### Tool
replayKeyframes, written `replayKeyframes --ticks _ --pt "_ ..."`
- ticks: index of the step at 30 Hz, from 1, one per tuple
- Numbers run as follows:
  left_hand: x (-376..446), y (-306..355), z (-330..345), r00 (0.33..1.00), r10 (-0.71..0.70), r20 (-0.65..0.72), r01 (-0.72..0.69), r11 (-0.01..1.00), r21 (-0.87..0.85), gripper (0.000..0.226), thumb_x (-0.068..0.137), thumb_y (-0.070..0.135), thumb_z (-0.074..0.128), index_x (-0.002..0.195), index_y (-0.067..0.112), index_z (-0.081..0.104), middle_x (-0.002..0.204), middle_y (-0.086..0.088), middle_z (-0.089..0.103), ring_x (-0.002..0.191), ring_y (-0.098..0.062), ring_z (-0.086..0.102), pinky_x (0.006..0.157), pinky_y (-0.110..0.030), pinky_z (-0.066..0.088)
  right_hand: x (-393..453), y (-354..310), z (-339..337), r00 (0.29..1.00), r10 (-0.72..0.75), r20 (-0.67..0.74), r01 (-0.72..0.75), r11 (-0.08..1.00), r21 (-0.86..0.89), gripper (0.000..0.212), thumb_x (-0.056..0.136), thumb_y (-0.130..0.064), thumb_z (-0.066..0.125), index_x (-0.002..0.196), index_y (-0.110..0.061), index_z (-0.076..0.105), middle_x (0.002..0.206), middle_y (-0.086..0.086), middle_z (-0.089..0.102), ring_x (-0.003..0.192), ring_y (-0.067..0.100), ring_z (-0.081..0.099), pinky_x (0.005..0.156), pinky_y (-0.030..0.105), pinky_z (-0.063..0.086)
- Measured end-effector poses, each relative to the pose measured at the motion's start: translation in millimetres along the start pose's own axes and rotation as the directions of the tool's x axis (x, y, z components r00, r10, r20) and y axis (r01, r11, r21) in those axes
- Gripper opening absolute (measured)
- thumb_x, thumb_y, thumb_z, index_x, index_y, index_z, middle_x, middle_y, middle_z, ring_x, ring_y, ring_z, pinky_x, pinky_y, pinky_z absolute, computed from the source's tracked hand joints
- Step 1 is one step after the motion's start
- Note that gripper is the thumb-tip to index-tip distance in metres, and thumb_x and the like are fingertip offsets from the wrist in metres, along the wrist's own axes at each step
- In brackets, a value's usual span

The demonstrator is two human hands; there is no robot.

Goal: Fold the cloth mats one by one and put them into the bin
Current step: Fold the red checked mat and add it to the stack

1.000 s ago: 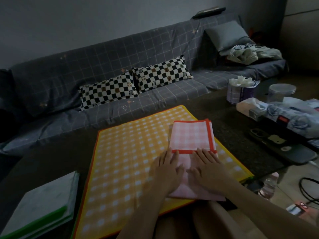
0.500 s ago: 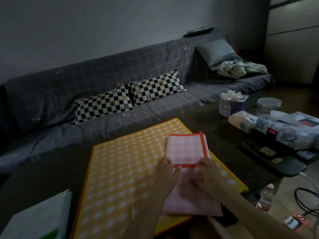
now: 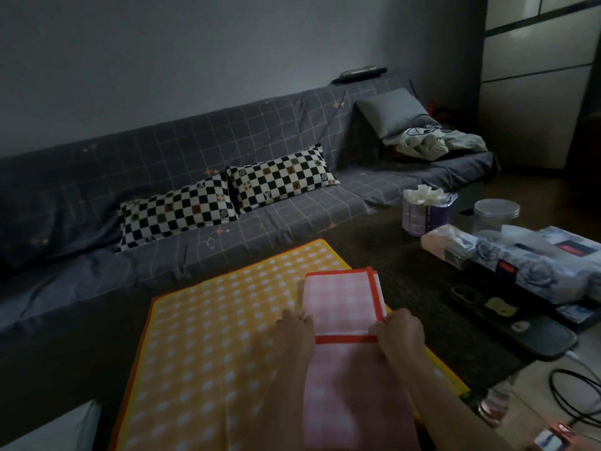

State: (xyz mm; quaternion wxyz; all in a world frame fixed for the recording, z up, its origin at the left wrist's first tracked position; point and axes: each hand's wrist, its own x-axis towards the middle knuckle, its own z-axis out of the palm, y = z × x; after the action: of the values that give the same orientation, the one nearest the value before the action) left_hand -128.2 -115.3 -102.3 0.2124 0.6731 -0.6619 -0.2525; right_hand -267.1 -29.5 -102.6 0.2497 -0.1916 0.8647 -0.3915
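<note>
With the left hand (image 3: 294, 333) and right hand (image 3: 401, 333) each pinching a side edge of the half-folded pink checked cloth mat with orange trim (image 3: 341, 307), lying on the spread yellow checked mat (image 3: 208, 336), uneven pulling could skew the fold.

Both forearms are bare, with no sleeve in view. The left hand (image 3: 294, 333) and right hand (image 3: 401, 333) appear to wear no rings or gloves, though the dim light hides detail.
</note>
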Motion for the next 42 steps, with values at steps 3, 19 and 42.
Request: replayKeyframes --ticks 3,19,42 --pt "11 -3 2 0.997 -0.068 0.021 0.068 0.997 -0.031 0.045 0.084 0.039 0.061 0.111 0.003 0.063 0.106 -0.017 0.068 0.102 -0.033 0.063 0.084 -0.034 0.051 6 -1 -1 0.999 0.036 0.022 -0.037 0.999 0.019 0.024 0.081 -0.019 0.069 0.1 -0.008 0.059 0.087 0.011 0.062 0.069 0.022 0.064 0.053 0.031 0.052" --pt "-16 -31 -23 0.984 -0.144 0.107 0.18 0.761 -0.624 0.017 0.093 0.025 0.058 0.088 0.009 0.055 0.055 -0.01 0.06 0.036 -0.011 0.053 0.04 -0.02 0.042 4 -15 -7 0.96 -0.201 0.195 0.19 0.979 0.073 0.036 0.082 -0.03 0.061 0.117 -0.023 0.056 0.103 0.006 0.065 0.089 0.024 0.065 0.084 0.041 0.053" --pt "-45 -52 -47 0.967 0.219 0.132 -0.15 0.905 -0.398 0.042 0.101 0.023 0.041 0.074 0.016 0.072 0.093 -0.008 0.072 0.087 -0.016 0.066 0.091 -0.032 0.047 -2 -6 -45 0.843 -0.323 0.429 0.377 0.925 -0.044 0.028 0.092 -0.039 0.053 0.092 -0.02 0.073 0.097 0.003 0.067 0.089 0.018 0.06 0.086 0.034 0.045"
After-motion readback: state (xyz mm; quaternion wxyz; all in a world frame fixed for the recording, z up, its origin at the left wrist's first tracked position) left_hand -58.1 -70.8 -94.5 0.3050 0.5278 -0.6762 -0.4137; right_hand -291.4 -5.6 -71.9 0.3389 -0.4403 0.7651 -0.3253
